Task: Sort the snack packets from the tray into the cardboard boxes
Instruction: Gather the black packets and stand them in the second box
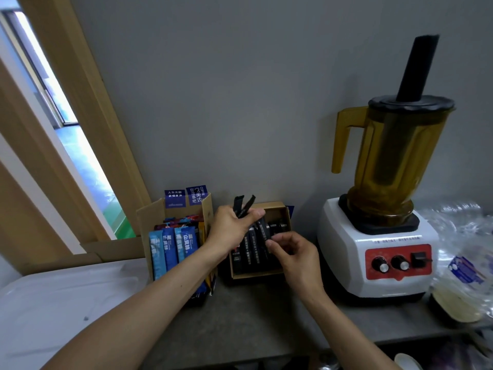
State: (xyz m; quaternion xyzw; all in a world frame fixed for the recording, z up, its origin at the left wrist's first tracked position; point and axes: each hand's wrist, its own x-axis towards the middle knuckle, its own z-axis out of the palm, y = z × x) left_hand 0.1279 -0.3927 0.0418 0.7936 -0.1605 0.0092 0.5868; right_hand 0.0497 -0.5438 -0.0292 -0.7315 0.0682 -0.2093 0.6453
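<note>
My left hand (231, 228) grips a small bunch of black stick packets (242, 206) above the right cardboard box (282, 212). That box holds more black packets (250, 249) lying in a row. My right hand (294, 253) hovers over the same box and pinches the lower end of one black packet (264, 231) from the bunch. The left cardboard box (149, 214) stands open beside it, filled with blue stick packets (170, 248) and a few other colours. The white tray (53, 311) lies at the lower left with no packets visible on it.
A white blender (378, 252) with an amber jug (394, 161) stands right of the boxes. Crumpled clear plastic bags (464, 252) lie at the far right. A grey wall rises behind, a wooden window frame (80, 108) at left. The grey counter edge (240, 351) runs along the front.
</note>
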